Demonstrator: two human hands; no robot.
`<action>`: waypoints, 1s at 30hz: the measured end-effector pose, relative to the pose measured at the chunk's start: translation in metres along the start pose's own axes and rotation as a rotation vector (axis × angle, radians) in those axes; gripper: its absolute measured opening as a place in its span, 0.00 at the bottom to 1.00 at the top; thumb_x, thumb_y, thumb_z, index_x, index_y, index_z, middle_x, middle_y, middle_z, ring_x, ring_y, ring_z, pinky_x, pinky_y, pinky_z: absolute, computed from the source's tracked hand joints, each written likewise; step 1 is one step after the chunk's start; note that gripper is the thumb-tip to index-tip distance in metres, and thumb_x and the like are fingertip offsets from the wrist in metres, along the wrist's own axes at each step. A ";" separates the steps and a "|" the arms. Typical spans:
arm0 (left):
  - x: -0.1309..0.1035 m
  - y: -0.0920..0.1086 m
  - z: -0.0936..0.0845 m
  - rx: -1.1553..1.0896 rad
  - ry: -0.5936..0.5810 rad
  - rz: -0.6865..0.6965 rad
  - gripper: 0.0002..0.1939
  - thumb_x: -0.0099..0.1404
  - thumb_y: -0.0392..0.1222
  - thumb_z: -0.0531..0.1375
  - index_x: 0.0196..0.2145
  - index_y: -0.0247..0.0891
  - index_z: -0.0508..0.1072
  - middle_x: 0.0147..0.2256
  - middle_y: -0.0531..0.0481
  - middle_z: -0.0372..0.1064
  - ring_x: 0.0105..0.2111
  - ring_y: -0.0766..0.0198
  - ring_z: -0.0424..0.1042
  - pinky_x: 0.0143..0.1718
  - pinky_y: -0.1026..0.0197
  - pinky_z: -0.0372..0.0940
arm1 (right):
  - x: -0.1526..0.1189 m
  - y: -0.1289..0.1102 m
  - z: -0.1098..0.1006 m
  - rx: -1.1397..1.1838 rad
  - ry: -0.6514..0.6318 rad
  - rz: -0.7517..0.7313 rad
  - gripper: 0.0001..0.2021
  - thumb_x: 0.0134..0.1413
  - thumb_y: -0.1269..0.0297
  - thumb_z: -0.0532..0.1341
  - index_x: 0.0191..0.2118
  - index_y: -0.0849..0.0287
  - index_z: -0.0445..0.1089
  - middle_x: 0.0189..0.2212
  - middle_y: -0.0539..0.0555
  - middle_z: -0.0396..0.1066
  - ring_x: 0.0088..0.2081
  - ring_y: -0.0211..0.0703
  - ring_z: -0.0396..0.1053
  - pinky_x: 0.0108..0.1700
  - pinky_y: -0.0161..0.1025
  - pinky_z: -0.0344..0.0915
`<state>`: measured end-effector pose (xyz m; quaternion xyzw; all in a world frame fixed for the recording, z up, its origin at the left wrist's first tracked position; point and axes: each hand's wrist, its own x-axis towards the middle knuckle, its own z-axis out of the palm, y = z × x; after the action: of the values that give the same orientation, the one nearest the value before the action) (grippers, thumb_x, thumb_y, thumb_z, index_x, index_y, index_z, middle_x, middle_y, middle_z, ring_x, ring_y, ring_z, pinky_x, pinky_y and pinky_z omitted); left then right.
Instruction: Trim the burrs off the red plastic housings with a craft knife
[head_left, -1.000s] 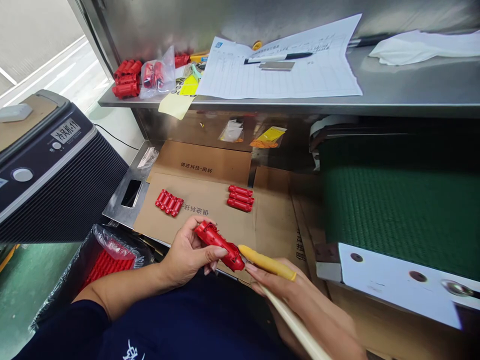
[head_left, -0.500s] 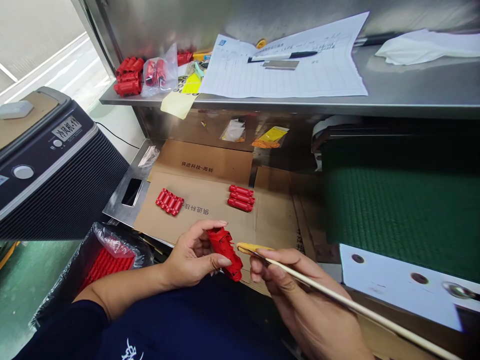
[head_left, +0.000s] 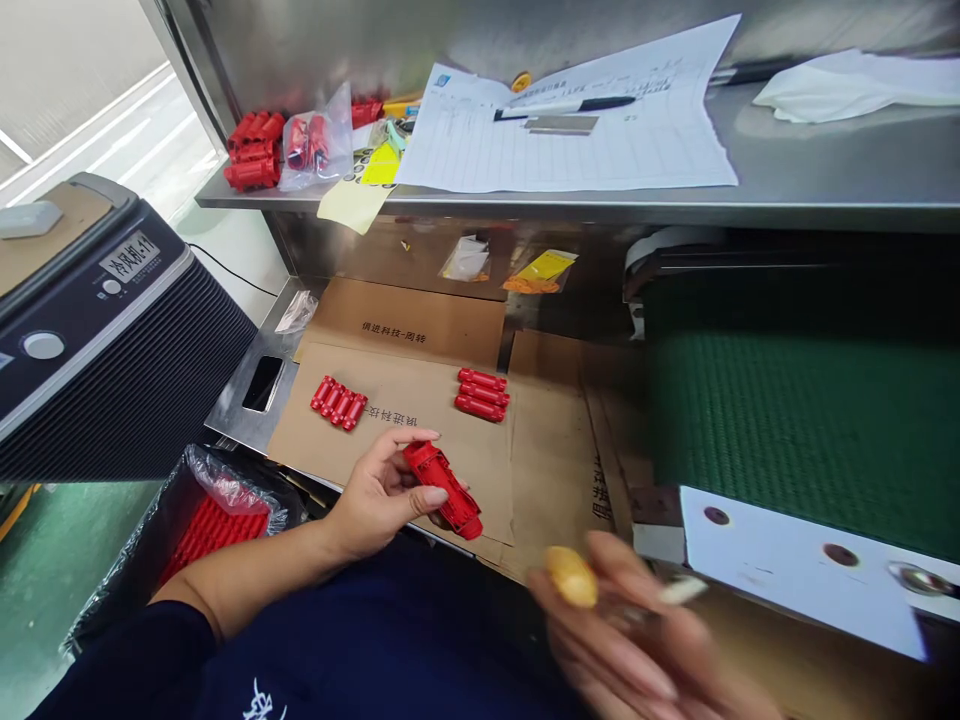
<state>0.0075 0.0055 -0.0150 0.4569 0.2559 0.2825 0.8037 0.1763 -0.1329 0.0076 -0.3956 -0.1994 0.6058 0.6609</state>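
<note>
Over the near edge of the cardboard sheet (head_left: pixel 420 400), left hand (head_left: pixel 379 495) pinches a red plastic part (head_left: pixel 442 487) between thumb and fingers. Part sits tilted, one end up-left by the index finger, other end down-right past the thumb, just above the cardboard.

Right hand (head_left: pixel 630 640) is low in the view, well to the right of the part and apart from it, heavily motion-blurred. A yellow finger cot (head_left: pixel 571 577) shows on one fingertip. A pale stick tip (head_left: pixel 681 591) shows at the fingers; fingers look curled round it, but blur is too strong to tell the grip for sure.

On the cardboard: one row of short red parts (head_left: pixel 338 404) to the left, a stack of longer red parts (head_left: pixel 481 394) to the right, the two groups well apart. Both lie farther out than the held part.

Lower left: black bin with clear liner (head_left: pixel 225 500), more red parts inside. Beside it, a dark ribbed machine (head_left: pixel 112 370) with a white label.

Right side: green belt (head_left: pixel 795 420), white plate with holes (head_left: pixel 795 570) in front of it.

Steel shelf (head_left: pixel 825 180) above carries printed sheets (head_left: pixel 570 130) with a pen (head_left: pixel 562 105) on top, a pile of red parts (head_left: pixel 251 150), a bagged set (head_left: pixel 311 140) just beside them, yellow notes (head_left: pixel 360 195) and a white cloth (head_left: pixel 855 80).
</note>
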 end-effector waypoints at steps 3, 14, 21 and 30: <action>0.002 0.003 0.000 -0.122 -0.028 -0.042 0.28 0.60 0.46 0.72 0.52 0.41 0.66 0.35 0.51 0.75 0.28 0.64 0.78 0.29 0.63 0.73 | 0.003 0.000 -0.013 -0.688 0.360 -0.453 0.12 0.57 0.48 0.67 0.36 0.51 0.77 0.34 0.55 0.80 0.29 0.41 0.76 0.29 0.36 0.74; -0.002 0.016 0.006 -0.073 0.044 -0.036 0.26 0.56 0.45 0.75 0.48 0.36 0.71 0.32 0.53 0.71 0.27 0.68 0.74 0.28 0.65 0.73 | -0.003 -0.008 0.017 -1.316 0.186 -0.820 0.11 0.61 0.74 0.63 0.46 0.54 0.76 0.41 0.52 0.80 0.41 0.39 0.78 0.45 0.34 0.76; -0.001 0.015 0.007 -0.085 0.059 0.013 0.25 0.56 0.44 0.74 0.48 0.37 0.72 0.34 0.51 0.71 0.29 0.67 0.74 0.27 0.66 0.74 | -0.006 0.000 0.008 -1.314 0.105 -0.847 0.11 0.66 0.69 0.61 0.51 0.56 0.73 0.43 0.53 0.79 0.43 0.35 0.78 0.51 0.28 0.72; 0.003 0.011 0.006 -0.142 -0.014 0.080 0.21 0.59 0.36 0.73 0.49 0.37 0.73 0.35 0.53 0.73 0.29 0.69 0.76 0.28 0.68 0.75 | -0.008 0.002 0.005 -1.324 0.096 -0.817 0.12 0.65 0.70 0.62 0.52 0.54 0.73 0.44 0.52 0.80 0.42 0.35 0.78 0.49 0.27 0.73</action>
<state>0.0112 0.0084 -0.0028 0.4105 0.2114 0.3286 0.8239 0.1699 -0.1389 0.0102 -0.6287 -0.6206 0.0510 0.4657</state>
